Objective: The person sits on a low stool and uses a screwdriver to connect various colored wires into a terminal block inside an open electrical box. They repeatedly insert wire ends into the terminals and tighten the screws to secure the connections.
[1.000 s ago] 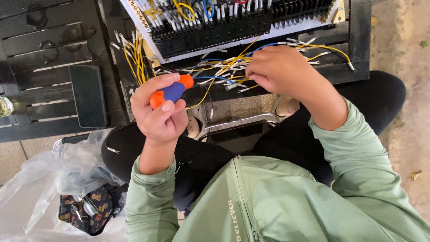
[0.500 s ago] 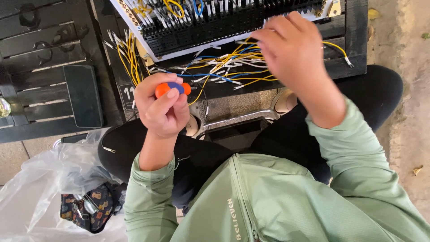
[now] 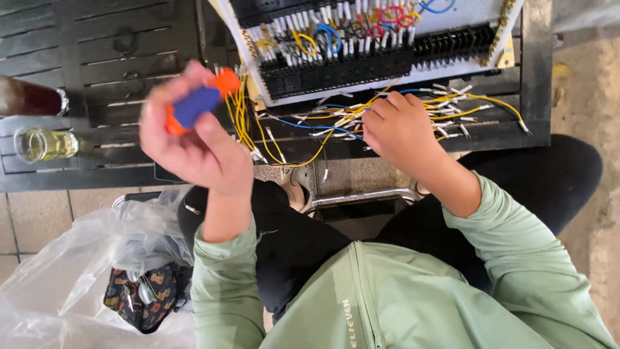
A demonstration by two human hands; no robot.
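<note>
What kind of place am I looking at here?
Probably an informal outdoor workspace, maybe a patio, used for electrical wiring. A slatted dark table holds a terminal board with loose wires, the left hand holds a screwdriver, and tiled floor shows below.

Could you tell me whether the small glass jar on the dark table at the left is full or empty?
Partly filled: the small glass jar holds a yellowish liquid, visible through its clear wall.
</note>
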